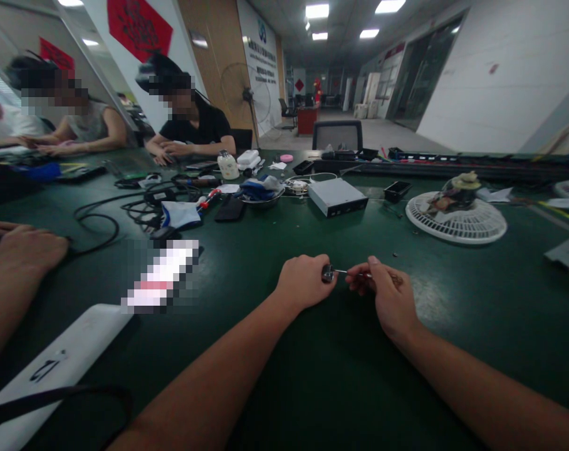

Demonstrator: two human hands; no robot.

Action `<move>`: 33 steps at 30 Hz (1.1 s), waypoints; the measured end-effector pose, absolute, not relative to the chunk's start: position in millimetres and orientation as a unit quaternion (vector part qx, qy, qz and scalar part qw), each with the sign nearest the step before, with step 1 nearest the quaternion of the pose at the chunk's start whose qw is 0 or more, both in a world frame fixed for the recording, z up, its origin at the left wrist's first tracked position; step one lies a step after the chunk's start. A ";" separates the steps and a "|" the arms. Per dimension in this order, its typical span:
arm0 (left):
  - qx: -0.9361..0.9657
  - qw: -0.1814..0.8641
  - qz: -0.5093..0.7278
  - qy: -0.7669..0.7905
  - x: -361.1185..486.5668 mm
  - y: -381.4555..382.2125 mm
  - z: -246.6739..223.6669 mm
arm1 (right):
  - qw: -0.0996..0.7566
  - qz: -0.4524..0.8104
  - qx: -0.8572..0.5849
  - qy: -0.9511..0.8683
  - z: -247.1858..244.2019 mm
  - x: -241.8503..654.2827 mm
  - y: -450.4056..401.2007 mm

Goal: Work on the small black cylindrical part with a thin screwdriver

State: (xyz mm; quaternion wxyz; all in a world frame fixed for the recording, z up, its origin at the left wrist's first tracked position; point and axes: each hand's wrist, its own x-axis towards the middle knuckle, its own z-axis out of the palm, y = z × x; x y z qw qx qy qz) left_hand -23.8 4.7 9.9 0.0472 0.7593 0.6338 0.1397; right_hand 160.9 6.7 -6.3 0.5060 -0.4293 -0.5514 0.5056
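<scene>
Left hand [306,280] closed around a small dark part [328,273]; right hand [392,300] pinching a thin tool [341,271], its tip at the part, over the green desk [322,376].
Should the left grip slacken or the push stray sideways, the tip could slip toward the fingers, or the part drop. Behind, left to right: a pale bottle [227,165], contents unclear; a shallow dish [264,201] holding a blue-and-white bundle [261,187]; a small black tray [397,190], its inside too dark to read.

Above the green tabletop [331,382], the left hand [304,282] and right hand [393,297] are bare, and both forearms [219,363], tapering handward, are uncovered as far as they show.
</scene>
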 end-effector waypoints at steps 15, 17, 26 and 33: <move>0.766 0.051 0.126 0.628 -22.2 4.0 11.9 | 0.496 0.465 -0.463 -0.569 -0.8 158.3 1.4; 0.764 0.053 0.129 0.630 -22.3 4.0 12.2 | 0.496 0.450 -0.467 -0.577 -1.2 158.2 1.0; 0.765 0.051 0.165 0.620 -23.7 4.2 9.9 | 0.521 0.480 -0.466 -0.530 -3.1 158.0 5.5; 0.761 0.046 0.165 0.626 -24.3 3.1 10.7 | 0.499 0.526 -0.404 -0.557 -2.7 160.0 4.5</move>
